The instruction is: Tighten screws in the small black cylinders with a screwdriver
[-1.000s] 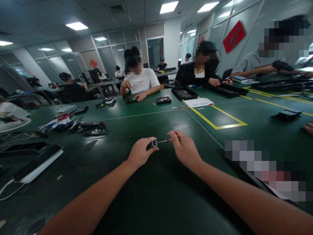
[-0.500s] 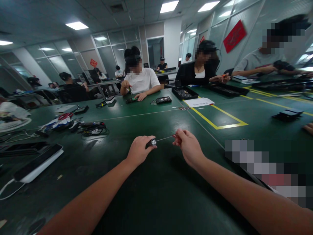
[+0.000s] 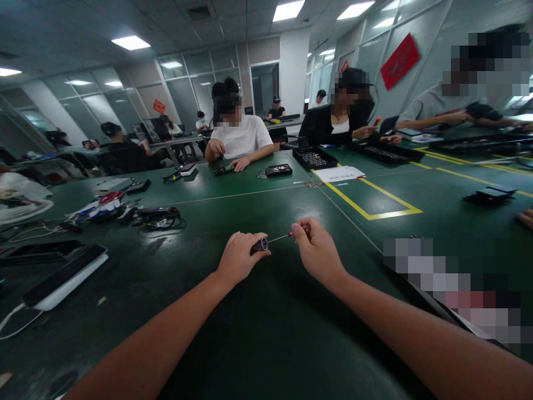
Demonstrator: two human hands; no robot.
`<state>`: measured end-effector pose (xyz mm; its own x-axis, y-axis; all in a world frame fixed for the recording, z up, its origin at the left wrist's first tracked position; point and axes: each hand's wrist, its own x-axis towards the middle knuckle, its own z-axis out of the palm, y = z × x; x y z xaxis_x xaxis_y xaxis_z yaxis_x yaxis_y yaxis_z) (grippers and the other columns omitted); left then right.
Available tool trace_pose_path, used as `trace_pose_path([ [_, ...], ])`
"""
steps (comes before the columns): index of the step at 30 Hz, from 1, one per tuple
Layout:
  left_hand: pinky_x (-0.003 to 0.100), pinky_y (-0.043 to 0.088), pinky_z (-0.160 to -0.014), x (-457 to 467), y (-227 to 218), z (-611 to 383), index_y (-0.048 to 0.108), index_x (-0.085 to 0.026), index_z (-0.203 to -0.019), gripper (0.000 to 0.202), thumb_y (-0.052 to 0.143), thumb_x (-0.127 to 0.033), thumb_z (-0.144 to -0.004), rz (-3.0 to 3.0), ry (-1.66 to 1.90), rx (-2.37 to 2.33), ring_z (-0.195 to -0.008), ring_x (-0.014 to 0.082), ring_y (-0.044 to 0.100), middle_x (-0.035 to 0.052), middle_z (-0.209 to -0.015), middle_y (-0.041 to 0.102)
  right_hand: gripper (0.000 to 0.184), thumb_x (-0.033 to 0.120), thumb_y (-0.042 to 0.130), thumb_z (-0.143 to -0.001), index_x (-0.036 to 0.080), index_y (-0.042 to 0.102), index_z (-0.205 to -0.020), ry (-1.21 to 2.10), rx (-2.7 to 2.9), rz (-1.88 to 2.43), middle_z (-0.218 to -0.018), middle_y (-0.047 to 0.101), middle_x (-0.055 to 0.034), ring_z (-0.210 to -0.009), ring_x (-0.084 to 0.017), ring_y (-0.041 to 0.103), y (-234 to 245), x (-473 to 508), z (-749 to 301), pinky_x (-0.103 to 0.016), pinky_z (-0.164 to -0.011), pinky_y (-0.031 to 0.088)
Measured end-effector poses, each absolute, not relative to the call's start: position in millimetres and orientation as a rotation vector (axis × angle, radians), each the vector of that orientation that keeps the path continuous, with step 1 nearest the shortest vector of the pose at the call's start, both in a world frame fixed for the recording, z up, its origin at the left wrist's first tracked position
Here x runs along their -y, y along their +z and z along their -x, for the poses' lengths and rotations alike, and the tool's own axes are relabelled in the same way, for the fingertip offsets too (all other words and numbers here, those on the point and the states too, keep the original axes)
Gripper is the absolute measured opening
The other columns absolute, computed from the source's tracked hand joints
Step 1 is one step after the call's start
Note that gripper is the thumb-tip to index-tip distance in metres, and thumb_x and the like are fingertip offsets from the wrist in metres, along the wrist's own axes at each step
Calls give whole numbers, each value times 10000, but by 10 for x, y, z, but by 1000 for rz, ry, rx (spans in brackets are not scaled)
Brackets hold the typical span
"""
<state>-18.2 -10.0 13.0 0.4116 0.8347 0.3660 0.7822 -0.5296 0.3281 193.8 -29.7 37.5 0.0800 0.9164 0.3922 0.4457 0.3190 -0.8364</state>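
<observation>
My left hand (image 3: pixel 236 258) is closed around a short black cylinder (image 3: pixel 260 246) with a silvery, ring-like end turned toward the right. In my right hand (image 3: pixel 320 251), the fingers pinch the red handle of a screwdriver (image 3: pixel 290 234). Its thin metal shaft points left and reaches the ringed end of the cylinder; whether the tip is inside or just against it I cannot tell. Both hands are held a little above the green table (image 3: pixel 250 339), in front of me.
On the left lie a black-and-white power bank-like box (image 3: pixel 69 280), a bundle of black cables (image 3: pixel 160 219) and gloves (image 3: pixel 106 208). A paper sheet (image 3: pixel 339 174) and a black parts tray (image 3: pixel 315 158) are farther off. Co-workers sit across the table.
My left hand has tilted the cylinder so more of its dark side shows. My right hand has turned and shifted slightly, bringing the screwdriver handle into view above the fingers.
</observation>
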Motion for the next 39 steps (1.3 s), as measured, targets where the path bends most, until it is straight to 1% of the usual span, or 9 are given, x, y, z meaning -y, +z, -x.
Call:
trace_pose_path([
  [8,464,400,-990,84,104,190,628,-255,-1236,412,687,-460,-883,-2547,710,-1463,-940,239,621,21,-979,702,199,379,486,-967,239,554,-842,496,1597,1301,-776,674,-33,-692,-209,622,376,299,-1943,-328,-635,414],
  [13,482,403,-996,95,112,186,620,-260,-1253,411,665,-461,-897,-2516,702,-1468,-953,249,628,21,-994,705,207,384,469,-977,242,549,-849,459,1588,1333,-753,653,-27,-671,-207,603,384,304,-1950,-326,-622,392],
  [19,430,464,-900,101,126,184,623,-256,-1233,390,662,-455,-900,-2424,791,-1462,-944,248,622,30,-1009,697,196,370,463,-988,233,551,-880,433,1541,1309,-769,642,-25,-688,-195,589,421,328,-1948,-317,-641,392],
  [24,355,497,-850,121,151,171,655,-215,-1111,273,695,-360,-883,-2273,968,-1449,-959,219,621,43,-1049,660,209,382,476,-990,217,567,-899,446,1511,1245,-759,636,-20,-654,-179,569,428,341,-1952,-300,-611,390],
  [26,341,500,-858,135,168,168,651,-214,-1133,288,709,-321,-872,-2215,1000,-1448,-979,214,623,43,-1076,659,215,391,477,-993,214,571,-916,460,1493,1209,-759,635,-14,-641,-170,560,429,349,-1955,-296,-600,392],
  [30,354,491,-915,156,227,156,623,-225,-1227,350,678,-294,-889,-2181,972,-1432,-1042,218,620,47,-1152,661,212,405,472,-1003,223,566,-949,493,1438,1113,-783,635,-7,-629,-156,542,430,381,-1958,-292,-585,404],
  [33,360,480,-934,161,292,121,638,-210,-1190,308,653,-293,-894,-2187,919,-1413,-1052,224,619,53,-1153,669,178,381,492,-1000,228,565,-946,489,1430,1028,-812,639,-9,-690,-161,568,433,412,-1958,-299,-634,439],
  [36,346,485,-882,159,346,59,635,-208,-1172,301,643,-288,-881,-2201,790,-1383,-998,217,628,48,-1114,676,155,360,498,-1002,232,568,-952,479,1426,982,-823,637,-6,-724,-160,581,440,430,-1965,-306,-673,458],
  [39,346,479,-817,147,364,-22,642,-204,-1090,231,614,-257,-867,-2253,627,-1389,-920,216,628,48,-1044,673,154,361,499,-1002,233,569,-954,477,1412,980,-827,633,-7,-724,-161,585,441,425,-1973,-311,-678,464],
])
